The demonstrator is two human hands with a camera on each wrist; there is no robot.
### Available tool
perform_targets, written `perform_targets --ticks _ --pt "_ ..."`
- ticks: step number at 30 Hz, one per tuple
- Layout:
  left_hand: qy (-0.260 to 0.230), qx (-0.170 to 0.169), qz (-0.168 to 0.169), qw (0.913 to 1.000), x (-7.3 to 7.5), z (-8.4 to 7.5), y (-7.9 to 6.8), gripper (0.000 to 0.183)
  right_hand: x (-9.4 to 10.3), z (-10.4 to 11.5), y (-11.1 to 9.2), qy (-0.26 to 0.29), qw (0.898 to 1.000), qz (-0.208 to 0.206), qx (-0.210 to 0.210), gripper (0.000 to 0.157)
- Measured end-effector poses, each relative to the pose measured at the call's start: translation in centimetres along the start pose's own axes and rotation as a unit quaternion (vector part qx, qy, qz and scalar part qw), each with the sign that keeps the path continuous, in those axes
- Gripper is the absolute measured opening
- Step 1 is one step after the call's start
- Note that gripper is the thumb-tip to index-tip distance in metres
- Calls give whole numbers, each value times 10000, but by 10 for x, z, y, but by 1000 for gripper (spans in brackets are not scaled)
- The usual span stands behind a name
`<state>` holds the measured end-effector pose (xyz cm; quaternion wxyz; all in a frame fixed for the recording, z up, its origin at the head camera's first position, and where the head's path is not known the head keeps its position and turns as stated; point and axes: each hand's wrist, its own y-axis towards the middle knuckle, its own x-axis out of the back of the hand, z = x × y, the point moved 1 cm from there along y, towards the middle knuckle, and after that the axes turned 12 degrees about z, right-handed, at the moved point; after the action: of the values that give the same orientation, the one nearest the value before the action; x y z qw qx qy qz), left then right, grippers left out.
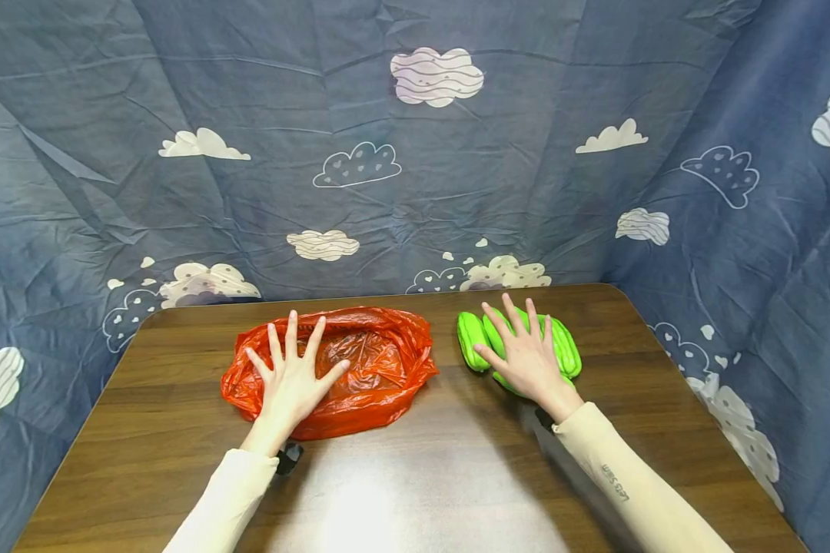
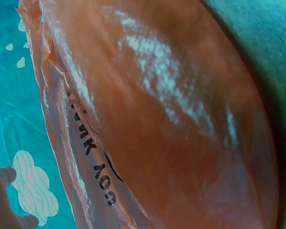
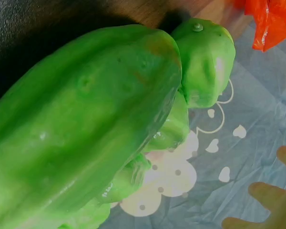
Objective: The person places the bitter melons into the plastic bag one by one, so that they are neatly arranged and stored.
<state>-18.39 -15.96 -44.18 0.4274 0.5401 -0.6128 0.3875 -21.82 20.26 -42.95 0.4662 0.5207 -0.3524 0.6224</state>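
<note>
A red plastic bag (image 1: pixel 387 403) lies spread on the table, its mouth opened wide with crinkled sides. My left hand (image 1: pixel 293 388) is over the bag's left part, fingers spread and straight, holding nothing. Black lettering shows on the bag's side (image 2: pixel 181 157) in the left wrist view. To the right, my right hand (image 1: pixel 528 362) is spread over a group of bright green ridged vegetables (image 1: pixel 472 342), hiding part of them; it grips none. Close up in the right wrist view, one long ridged vegetable (image 3: pixel 86 109) lies in front of several others, with my spread fingers (image 3: pixel 271 195) off to the side.
The brown wooden table (image 1: pixel 443 476) has a glare patch near its front. A blue curtain (image 1: pixel 283 100) with white clouds stands behind the table and along both sides. Dark wrist devices, such as one at the left wrist (image 1: pixel 290 458), hang below the cuffs.
</note>
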Motion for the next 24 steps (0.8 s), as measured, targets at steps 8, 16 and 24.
perform_targets --ticks 8,16,24 --pt "-143 -55 13 9999 4 2 0 83 4 0 -1 -4 10000 -46 14 69" --pt "-428 -401 -248 9980 13 17 -1 76 8 -1 3 433 9961 -568 526 71" --pt "-1095 -1081 -776 9850 32 50 -3 64 7 1 9 1528 9781 -942 1057 65"
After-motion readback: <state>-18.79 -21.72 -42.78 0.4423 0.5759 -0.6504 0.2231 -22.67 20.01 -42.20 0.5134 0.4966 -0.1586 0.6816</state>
